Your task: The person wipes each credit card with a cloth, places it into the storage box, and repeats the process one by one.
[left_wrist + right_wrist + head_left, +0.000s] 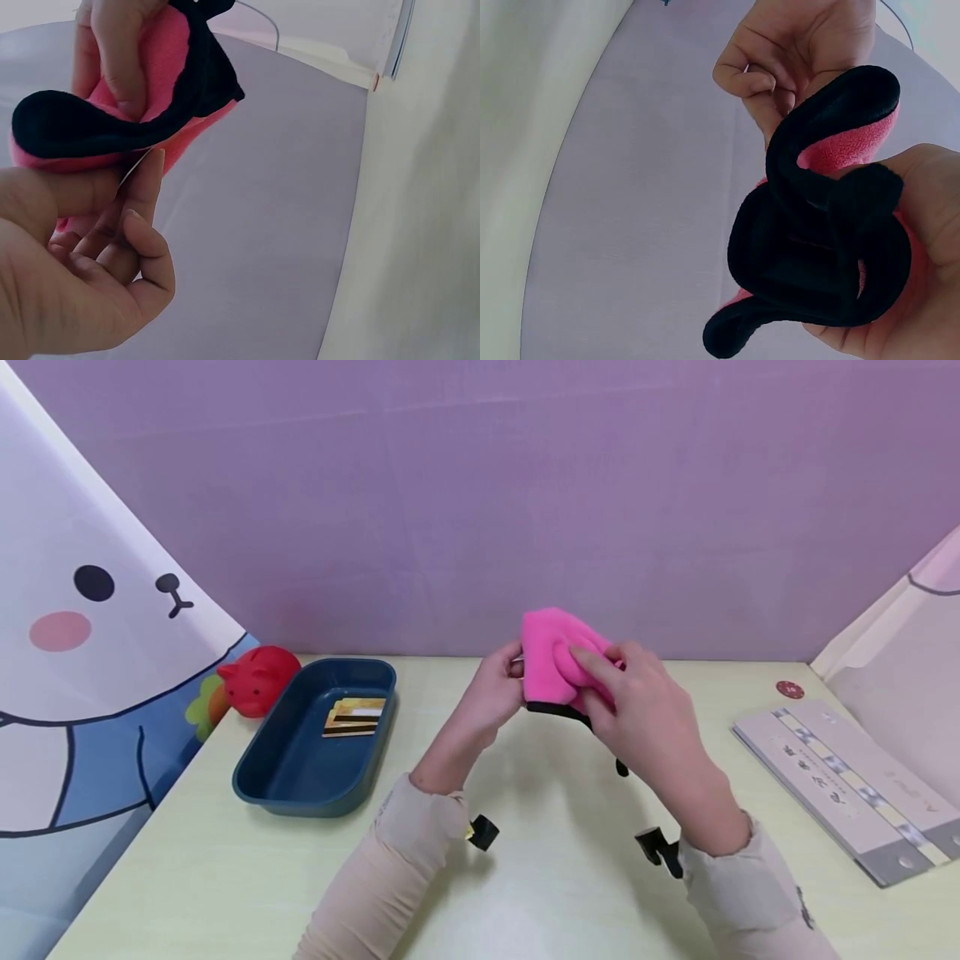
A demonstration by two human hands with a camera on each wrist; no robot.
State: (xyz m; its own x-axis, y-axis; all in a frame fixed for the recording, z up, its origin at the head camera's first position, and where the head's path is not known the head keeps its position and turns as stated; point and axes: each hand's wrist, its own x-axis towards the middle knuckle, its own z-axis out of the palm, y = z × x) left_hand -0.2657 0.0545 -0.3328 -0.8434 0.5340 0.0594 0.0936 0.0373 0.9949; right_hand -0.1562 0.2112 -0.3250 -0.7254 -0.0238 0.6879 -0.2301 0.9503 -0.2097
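Observation:
Above the middle of the table, my right hand [647,714] grips a soft pink cloth pouch [546,647], thumb and fingers bunching its side. Black fabric edges the pouch's folded opening [802,255], which faces down toward the wrists. On the other side, my left hand [489,695] is close against the cloth. In the left wrist view its thumb and finger pinch a thin, flat, card-like thing [135,168], seen edge-on beside the pink fabric. Most of that thin thing is hidden. A small black piece [622,767] hangs below the pouch.
At the left stands a dark blue tray [258,789] with several gold cards [355,717] inside. A red pig figure [260,681] sits behind its left edge. On the right lie a grey-white flat box [840,777] and a red chip [790,689]. A purple cloth wall [480,510] rises behind the table.

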